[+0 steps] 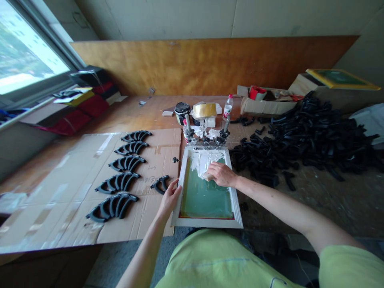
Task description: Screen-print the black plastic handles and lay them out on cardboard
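Note:
A screen-printing frame (pixel 237 208) with a green mesh lies in front of me, its far edge at a metal hinge clamp (pixel 207 142). White ink (pixel 201 162) is smeared over the mesh's far part. My right hand (pixel 222 175) is closed above the mesh on what looks like a small squeegee (pixel 207 176), mostly hidden by fingers and ink. My left hand (pixel 171 195) grips the frame's left side. Just beyond its fingers, a few curved black plastic pieces (pixel 160 185) lie on the cardboard (pixel 120 224).
Several rows of curved black pieces (pixel 115 207) are lined up on the cardboard at left. A large heap of black pieces (pixel 318 136) covers the right side. Behind the clamp stand a black-lidded tub (pixel 182 113) and a bottle (pixel 228 108). An open carton (pixel 267 107) sits at back right.

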`<action>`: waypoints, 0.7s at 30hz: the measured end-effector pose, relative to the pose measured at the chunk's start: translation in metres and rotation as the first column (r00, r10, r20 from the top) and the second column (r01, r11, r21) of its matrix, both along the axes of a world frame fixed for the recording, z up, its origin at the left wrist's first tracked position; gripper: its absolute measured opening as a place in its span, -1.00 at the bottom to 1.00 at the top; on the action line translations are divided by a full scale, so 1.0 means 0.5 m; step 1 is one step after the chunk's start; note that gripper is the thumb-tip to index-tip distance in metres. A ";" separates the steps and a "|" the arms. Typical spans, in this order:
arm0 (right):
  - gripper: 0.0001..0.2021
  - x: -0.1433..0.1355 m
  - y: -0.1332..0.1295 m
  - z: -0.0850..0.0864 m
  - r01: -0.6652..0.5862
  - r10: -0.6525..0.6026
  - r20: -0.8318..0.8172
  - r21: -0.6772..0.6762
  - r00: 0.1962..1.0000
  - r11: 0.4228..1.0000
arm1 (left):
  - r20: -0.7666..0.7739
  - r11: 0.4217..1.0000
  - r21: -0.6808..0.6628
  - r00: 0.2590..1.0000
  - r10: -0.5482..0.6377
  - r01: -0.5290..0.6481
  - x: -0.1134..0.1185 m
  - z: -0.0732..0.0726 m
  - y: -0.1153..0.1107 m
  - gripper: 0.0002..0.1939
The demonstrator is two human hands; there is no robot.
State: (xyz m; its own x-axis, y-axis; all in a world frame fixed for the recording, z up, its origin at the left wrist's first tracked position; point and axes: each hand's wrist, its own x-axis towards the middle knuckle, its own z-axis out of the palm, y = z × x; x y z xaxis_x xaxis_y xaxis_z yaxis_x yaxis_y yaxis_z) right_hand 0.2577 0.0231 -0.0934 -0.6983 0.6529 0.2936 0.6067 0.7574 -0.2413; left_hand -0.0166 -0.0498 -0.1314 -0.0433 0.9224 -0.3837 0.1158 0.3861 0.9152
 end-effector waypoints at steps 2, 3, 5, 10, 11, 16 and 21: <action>-0.85 -0.005 0.028 0.021 0.071 -0.073 -0.030 -0.043 0.997 0.997 | 0.005 1.000 -0.006 1.000 -0.016 0.016 0.000 0.027 -0.001 -0.16; -0.75 -0.011 0.050 0.035 0.137 -0.140 -0.042 -0.062 0.989 0.989 | 0.009 1.000 -0.006 1.000 -0.023 0.023 -0.001 0.046 -0.001 -0.15; -0.51 -0.020 0.102 0.066 0.275 -0.279 -0.045 -0.090 0.959 0.957 | 0.023 0.999 0.002 0.999 -0.037 0.037 -0.006 0.094 0.000 -0.17; -0.47 0.059 0.179 0.104 0.531 -0.549 -0.196 -0.136 0.813 0.836 | 0.065 0.992 0.127 0.998 -0.022 0.014 0.000 0.217 0.038 -0.40; -0.54 0.088 0.177 0.095 0.595 -0.615 -0.255 -0.158 0.746 0.788 | 0.115 0.979 0.202 0.993 -0.009 -0.014 0.008 0.236 0.054 -0.43; -0.82 0.156 0.103 -0.022 0.728 -0.805 -0.177 -0.351 0.566 0.589 | 0.333 0.921 0.353 0.942 0.038 -0.162 0.060 0.289 0.141 -0.54; -0.82 0.062 0.005 -0.094 0.441 -0.475 -0.056 -0.290 0.878 0.850 | 0.344 0.924 0.273 0.924 0.167 -0.269 0.097 0.217 0.114 -0.49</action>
